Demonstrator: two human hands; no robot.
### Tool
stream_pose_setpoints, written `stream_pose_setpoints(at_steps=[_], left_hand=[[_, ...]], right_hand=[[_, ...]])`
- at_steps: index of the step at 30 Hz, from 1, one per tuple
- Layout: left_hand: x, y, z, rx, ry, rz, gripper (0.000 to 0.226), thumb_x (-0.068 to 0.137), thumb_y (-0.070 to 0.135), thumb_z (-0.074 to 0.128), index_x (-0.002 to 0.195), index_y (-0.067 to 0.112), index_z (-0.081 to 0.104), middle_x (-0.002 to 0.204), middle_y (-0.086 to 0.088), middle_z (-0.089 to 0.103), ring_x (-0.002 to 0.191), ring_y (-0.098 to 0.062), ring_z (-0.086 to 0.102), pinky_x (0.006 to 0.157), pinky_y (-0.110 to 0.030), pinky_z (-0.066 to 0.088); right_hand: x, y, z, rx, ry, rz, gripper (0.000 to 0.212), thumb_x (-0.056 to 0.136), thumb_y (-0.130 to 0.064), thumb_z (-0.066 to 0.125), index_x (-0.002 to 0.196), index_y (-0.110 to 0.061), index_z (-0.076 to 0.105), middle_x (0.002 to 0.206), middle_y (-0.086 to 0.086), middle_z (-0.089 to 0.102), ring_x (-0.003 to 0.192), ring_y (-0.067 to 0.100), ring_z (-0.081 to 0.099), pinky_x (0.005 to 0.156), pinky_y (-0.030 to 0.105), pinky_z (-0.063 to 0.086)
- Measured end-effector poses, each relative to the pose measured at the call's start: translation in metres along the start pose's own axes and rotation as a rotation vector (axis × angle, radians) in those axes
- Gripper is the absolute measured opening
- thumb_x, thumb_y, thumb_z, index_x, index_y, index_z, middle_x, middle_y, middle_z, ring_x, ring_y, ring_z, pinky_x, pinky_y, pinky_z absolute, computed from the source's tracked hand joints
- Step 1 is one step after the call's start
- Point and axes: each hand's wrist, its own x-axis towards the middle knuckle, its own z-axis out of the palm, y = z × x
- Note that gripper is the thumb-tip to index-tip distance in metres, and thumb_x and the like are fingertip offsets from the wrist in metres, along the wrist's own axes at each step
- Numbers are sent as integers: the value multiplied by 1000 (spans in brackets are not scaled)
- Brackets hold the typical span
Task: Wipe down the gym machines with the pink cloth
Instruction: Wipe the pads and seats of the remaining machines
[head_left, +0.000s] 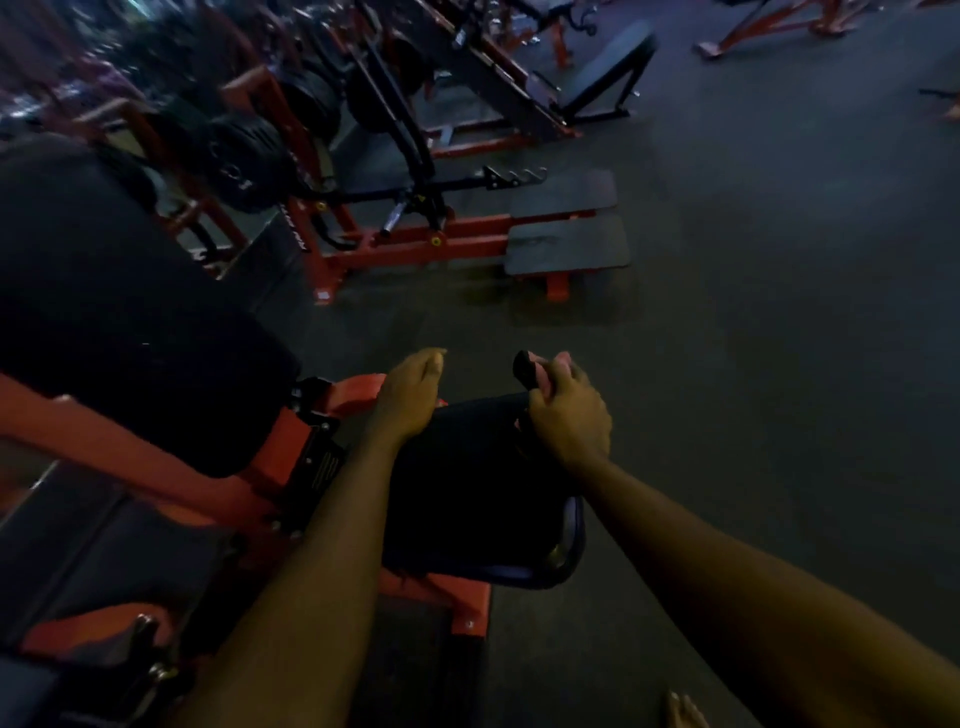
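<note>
We see the black padded seat (467, 493) of a gym machine on a red steel frame (311, 431), and both hands are at its far edge. Our right hand (569, 415) sits at the far right corner, fingers wrapped tightly round the crumpled pink cloth (545, 382), which shows only as a small fold above the knuckles. A black rounded piece (523, 368) pokes up just beside the cloth; the blur keeps us from saying what it is. Our left hand (410, 395) rests on the far left corner with its fingers bent down over the edge; we cannot tell whether they grip it.

Beyond the seat's far and right edges lies open dark rubber floor (753, 364). To the left a large black back pad (104, 312) rises close by. Further ahead stands another red-framed machine (415, 244) with two flat dark footplates (566, 244) and black weight plates (249, 171), well apart from the seat.
</note>
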Motion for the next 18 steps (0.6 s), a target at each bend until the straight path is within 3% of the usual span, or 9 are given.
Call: stream_pose_setpoints(at_steps=[2, 6, 11, 13, 16, 18], left_hand=[[-7, 6, -27, -22, 55, 2, 36, 109, 19, 39, 134, 7, 62, 141, -11, 59, 131, -25, 54, 101, -21, 35], [-22, 24, -75, -50, 180, 22, 34, 109, 21, 40, 128, 10, 66, 134, -10, 65, 125, -28, 59, 103, -32, 43], [-52, 54, -152, -31, 394, 26, 39, 107, 33, 40, 124, 12, 68, 125, -10, 69, 115, -25, 62, 99, -37, 49], [-68, 61, -182, -17, 512, 44, 45, 101, 40, 38, 122, 15, 69, 122, -7, 70, 111, -22, 64, 97, -35, 49], [-93, 62, -226, 45, 669, 69, 32, 107, 27, 42, 119, 13, 69, 115, -4, 70, 105, -16, 63, 90, -23, 46], [-110, 60, -251, 75, 776, 61, 28, 108, 21, 44, 119, 16, 69, 112, -1, 70, 102, -12, 62, 83, -9, 42]], right_hand=[[-3, -18, -3, 31, -6, -80, 52, 100, -34, 50, 151, -32, 41, 164, 0, 32, 133, 32, 50, 102, 46, 46], [-7, -59, -7, 130, -61, -225, 61, 95, -27, 55, 153, -37, 40, 165, -7, 31, 141, 25, 44, 110, 44, 42], [-8, -119, -12, 272, -128, -399, 63, 95, -24, 58, 151, -44, 40, 163, -9, 33, 141, 22, 45, 110, 43, 43], [-11, -143, -13, 340, -150, -483, 64, 93, -22, 59, 150, -46, 40, 163, -12, 34, 139, 20, 47, 106, 39, 44], [-18, -181, -11, 416, -201, -601, 66, 93, -21, 60, 150, -47, 41, 163, -13, 32, 136, 18, 48, 97, 32, 43], [-25, -205, -6, 460, -220, -676, 66, 91, -22, 60, 149, -50, 42, 163, -14, 32, 138, 18, 46, 100, 34, 45]])
